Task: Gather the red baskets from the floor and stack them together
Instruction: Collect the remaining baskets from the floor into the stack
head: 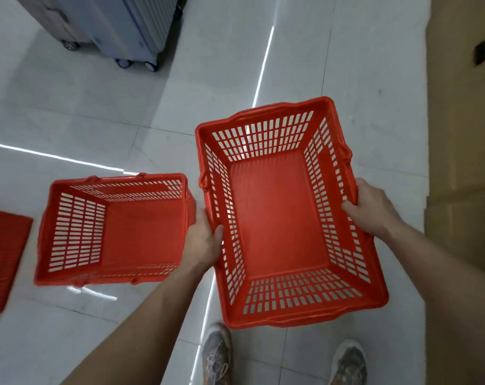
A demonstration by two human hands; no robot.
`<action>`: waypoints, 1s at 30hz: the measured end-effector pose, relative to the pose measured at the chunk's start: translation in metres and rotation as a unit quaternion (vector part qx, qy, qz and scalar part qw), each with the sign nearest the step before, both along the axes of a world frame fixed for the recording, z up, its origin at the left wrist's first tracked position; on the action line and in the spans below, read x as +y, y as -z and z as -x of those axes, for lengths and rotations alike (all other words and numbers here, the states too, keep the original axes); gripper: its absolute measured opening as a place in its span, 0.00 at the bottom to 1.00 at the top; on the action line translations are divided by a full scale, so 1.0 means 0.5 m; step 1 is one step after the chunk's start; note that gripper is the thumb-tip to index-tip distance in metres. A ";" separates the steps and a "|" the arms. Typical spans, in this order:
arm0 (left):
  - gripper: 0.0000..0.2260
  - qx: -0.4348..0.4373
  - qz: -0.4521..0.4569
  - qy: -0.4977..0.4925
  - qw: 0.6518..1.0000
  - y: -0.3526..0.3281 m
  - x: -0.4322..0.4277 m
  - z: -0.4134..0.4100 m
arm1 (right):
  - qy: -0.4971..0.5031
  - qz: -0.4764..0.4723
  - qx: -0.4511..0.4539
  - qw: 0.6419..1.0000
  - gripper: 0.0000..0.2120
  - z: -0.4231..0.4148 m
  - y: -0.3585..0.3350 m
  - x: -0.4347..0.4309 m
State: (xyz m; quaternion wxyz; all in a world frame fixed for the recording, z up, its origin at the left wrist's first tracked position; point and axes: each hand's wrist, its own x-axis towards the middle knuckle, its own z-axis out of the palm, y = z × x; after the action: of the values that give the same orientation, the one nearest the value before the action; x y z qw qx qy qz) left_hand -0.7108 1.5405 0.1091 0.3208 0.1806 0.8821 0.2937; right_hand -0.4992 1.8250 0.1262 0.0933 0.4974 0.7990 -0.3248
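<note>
The held basket [280, 218] looks light, stiff slotted plastic — left hand [205, 243] and right hand [372, 207] each clamp a long rim. A second basket [110, 232] probably sits on the floor [83, 112] — rims suit gripping.

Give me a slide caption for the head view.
Both hands, left and right, hold a red basket beside another basket on the floor.

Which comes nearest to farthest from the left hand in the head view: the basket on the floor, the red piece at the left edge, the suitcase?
From the left hand:
1. Basket on the floor, immediately to its left.
2. Red piece at the left edge, further left, cut off by the frame.
3. Suitcase, far up at the top left.
</note>
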 end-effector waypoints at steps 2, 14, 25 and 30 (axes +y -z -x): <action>0.17 -0.008 -0.014 -0.005 1.000 -0.064 -0.020 0.012 | 0.008 -0.007 0.014 1.000 0.21 0.012 -0.072 -0.019; 0.18 0.098 -0.061 -0.087 0.990 -0.397 -0.305 0.006 | -0.077 -0.045 0.129 0.988 0.20 0.100 -0.407 -0.229; 0.20 0.135 -0.040 -0.286 0.948 -0.563 -0.849 -0.103 | -0.279 -0.024 0.156 0.947 0.16 0.266 -0.559 -0.700; 0.18 0.133 -0.030 -0.399 0.907 -0.567 -1.196 -0.168 | -0.398 -0.031 0.149 0.905 0.15 0.359 -0.591 -1.052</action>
State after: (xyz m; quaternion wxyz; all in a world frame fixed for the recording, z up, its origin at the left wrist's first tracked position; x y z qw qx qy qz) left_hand -0.6269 0.9423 0.3926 0.0510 -0.1400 0.9058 0.3967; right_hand -0.6788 1.2989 0.4219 0.0786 0.0864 0.9449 -0.3059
